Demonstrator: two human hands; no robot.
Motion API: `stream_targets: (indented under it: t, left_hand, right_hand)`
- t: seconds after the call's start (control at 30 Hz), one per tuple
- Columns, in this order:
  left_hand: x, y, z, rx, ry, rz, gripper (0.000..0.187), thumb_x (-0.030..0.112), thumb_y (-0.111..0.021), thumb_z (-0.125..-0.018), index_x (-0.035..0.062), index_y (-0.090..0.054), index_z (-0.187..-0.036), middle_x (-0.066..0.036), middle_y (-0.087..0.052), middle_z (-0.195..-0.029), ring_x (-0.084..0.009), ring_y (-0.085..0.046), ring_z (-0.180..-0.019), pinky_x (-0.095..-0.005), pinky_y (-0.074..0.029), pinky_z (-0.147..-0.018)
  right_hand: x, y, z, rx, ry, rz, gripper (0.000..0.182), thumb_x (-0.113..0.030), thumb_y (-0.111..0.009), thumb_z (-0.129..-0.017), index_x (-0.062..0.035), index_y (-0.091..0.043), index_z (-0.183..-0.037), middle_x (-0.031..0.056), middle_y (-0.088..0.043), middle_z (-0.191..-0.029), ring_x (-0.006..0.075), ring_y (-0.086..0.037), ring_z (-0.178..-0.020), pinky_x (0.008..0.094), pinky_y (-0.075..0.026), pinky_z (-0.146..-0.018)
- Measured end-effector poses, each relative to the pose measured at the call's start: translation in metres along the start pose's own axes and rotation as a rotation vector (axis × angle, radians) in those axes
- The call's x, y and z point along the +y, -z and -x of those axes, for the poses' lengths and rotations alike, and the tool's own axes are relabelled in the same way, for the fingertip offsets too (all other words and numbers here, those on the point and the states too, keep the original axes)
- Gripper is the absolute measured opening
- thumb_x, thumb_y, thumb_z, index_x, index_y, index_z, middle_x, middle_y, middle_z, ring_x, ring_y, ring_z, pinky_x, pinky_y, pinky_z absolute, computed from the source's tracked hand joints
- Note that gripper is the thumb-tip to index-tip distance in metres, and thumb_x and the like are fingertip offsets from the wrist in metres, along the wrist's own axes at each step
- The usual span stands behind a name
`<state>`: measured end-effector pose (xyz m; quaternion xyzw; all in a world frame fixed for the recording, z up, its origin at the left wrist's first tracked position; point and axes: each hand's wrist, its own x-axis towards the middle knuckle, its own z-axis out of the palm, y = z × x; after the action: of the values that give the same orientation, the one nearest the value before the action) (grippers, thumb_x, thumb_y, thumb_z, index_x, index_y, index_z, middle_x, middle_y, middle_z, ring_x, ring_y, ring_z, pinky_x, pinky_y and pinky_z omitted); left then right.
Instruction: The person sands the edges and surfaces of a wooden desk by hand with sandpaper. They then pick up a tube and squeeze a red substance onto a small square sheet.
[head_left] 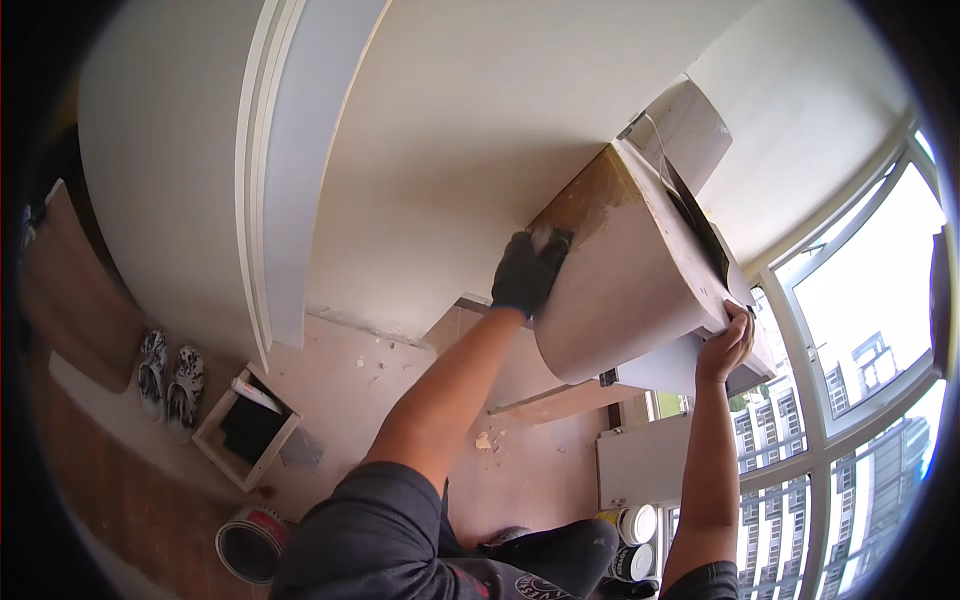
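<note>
A pale cabinet [620, 290] juts out from the wall, its side panel showing a bare brown patch [590, 200] along the back edge. My left hand [528, 274], in a dark glove, is closed against that panel beside the patch. Something small and greyish shows between its thumb and fingers; I cannot tell what it is. My bare right hand [727, 345] has its fingers wrapped over the cabinet's front edge, near the window. A dark sheet [705, 230] and a thin white cable [657, 145] lie along the cabinet's top.
Crumbs of debris [485, 440] are scattered on the floor below. To the left stand an open wooden box [282, 442], patterned shoes [186, 385] and a paint bucket [250, 545]. White-lidded cans [637, 524] sit near my knee. Tall windows [870, 290] line the right.
</note>
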<state>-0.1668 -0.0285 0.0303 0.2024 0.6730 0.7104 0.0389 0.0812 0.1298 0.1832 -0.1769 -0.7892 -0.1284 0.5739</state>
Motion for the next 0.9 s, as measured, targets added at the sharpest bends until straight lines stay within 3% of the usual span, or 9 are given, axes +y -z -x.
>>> stream_targets:
  t: [0.07, 0.17, 0.2, 0.33, 0.43, 0.53, 0.73, 0.8, 0.9]
  left_hand:
    - [0.002, 0.006, 0.031, -0.019, -0.085, 0.048, 0.066, 0.059, -0.058, -0.092, -0.0049, -0.058, -0.107, -0.032, -0.065, -0.107, -0.0467, -0.064, -0.102, -0.0488, -0.050, -0.088]
    - [-0.011, 0.008, 0.013, -0.133, 0.138, -0.003, 0.067, 0.059, -0.056, -0.093, -0.0062, -0.057, -0.107, -0.032, -0.066, -0.107, -0.0474, -0.064, -0.102, -0.0488, -0.049, -0.089]
    - [-0.043, -0.013, -0.006, -0.057, 0.021, -0.035, 0.070, 0.061, -0.053, -0.094, -0.0069, -0.057, -0.110, -0.033, -0.066, -0.102, -0.0463, -0.065, -0.099, -0.0492, -0.050, -0.088]
    - [-0.016, 0.000, 0.014, -0.166, 0.334, 0.005, 0.073, 0.061, -0.055, -0.094, -0.0057, -0.054, -0.126, -0.032, -0.064, -0.117, -0.0404, -0.068, -0.097, -0.0445, -0.053, -0.084]
    - [-0.064, -0.009, 0.041, -0.182, 0.500, 0.329, 0.069, 0.055, -0.060, -0.093, -0.0026, -0.051, -0.131, -0.029, -0.067, -0.107, -0.0430, -0.064, -0.106, -0.0451, -0.050, -0.092]
    - [-0.052, 0.019, 0.059, 0.034, 0.167, 0.080, 0.063, 0.049, -0.066, -0.092, 0.0057, -0.051, -0.136, -0.024, -0.066, -0.103, -0.0380, -0.058, -0.114, -0.0441, -0.047, -0.097]
    - [-0.019, 0.042, 0.077, -0.391, -0.534, -0.249, 0.069, 0.044, -0.070, -0.090, 0.0103, -0.048, -0.145, -0.020, -0.058, -0.129, -0.0377, -0.041, -0.134, -0.0435, -0.040, -0.106]
    - [-0.003, 0.044, 0.081, -0.418, -0.599, -0.294, 0.066, 0.041, -0.066, -0.092, 0.0080, -0.047, -0.146, -0.021, -0.057, -0.132, -0.0388, -0.043, -0.135, -0.0440, -0.041, -0.108]
    - [0.037, 0.063, 0.117, -0.429, -0.322, -0.219, 0.061, 0.035, -0.059, -0.098, 0.0045, -0.044, -0.149, -0.023, -0.054, -0.140, -0.0383, -0.047, -0.135, -0.0439, -0.041, -0.111]
  right_hand:
    - [0.005, -0.002, 0.000, 0.010, 0.004, -0.007, 0.046, -0.023, -0.031, -0.100, -0.0007, -0.069, -0.087, 0.0162, -0.069, -0.092, 0.0360, -0.063, -0.090, 0.0445, -0.046, -0.088]
    - [0.001, -0.002, 0.002, -0.005, -0.013, -0.007, 0.046, -0.024, -0.031, -0.100, -0.0001, -0.068, -0.088, 0.0162, -0.069, -0.093, 0.0360, -0.063, -0.090, 0.0453, -0.046, -0.088]
    - [-0.001, -0.001, 0.002, -0.016, -0.020, -0.007, 0.046, -0.024, -0.031, -0.100, -0.0003, -0.068, -0.088, 0.0162, -0.069, -0.093, 0.0361, -0.063, -0.090, 0.0452, -0.046, -0.088]
    - [0.001, -0.001, 0.000, 0.000, -0.008, -0.019, 0.044, -0.022, -0.031, -0.100, -0.0026, -0.069, -0.088, 0.0144, -0.070, -0.095, 0.0354, -0.063, -0.092, 0.0434, -0.045, -0.090]
    - [0.000, 0.000, 0.002, -0.011, -0.028, 0.040, 0.041, -0.022, -0.033, -0.099, -0.0050, -0.069, -0.088, 0.0124, -0.070, -0.096, 0.0338, -0.063, -0.095, 0.0419, -0.043, -0.091]
    - [-0.003, 0.003, -0.001, -0.026, -0.045, 0.059, 0.039, -0.025, -0.035, -0.098, -0.0068, -0.069, -0.089, 0.0092, -0.070, -0.096, 0.0318, -0.062, -0.097, 0.0412, -0.042, -0.090]
    - [-0.012, 0.009, 0.000, -0.033, -0.065, 0.047, 0.035, -0.025, -0.040, -0.097, -0.0074, -0.069, -0.089, 0.0096, -0.069, -0.095, 0.0309, -0.062, -0.096, 0.0404, -0.042, -0.088]
    - [-0.011, 0.010, -0.001, -0.038, -0.066, 0.035, 0.033, -0.024, -0.041, -0.097, -0.0070, -0.068, -0.090, 0.0104, -0.068, -0.094, 0.0320, -0.062, -0.095, 0.0416, -0.041, -0.086]
    - [-0.012, 0.012, -0.001, -0.042, -0.066, 0.026, 0.032, -0.025, -0.042, -0.096, -0.0070, -0.068, -0.090, 0.0110, -0.067, -0.093, 0.0319, -0.062, -0.094, 0.0412, -0.041, -0.085]
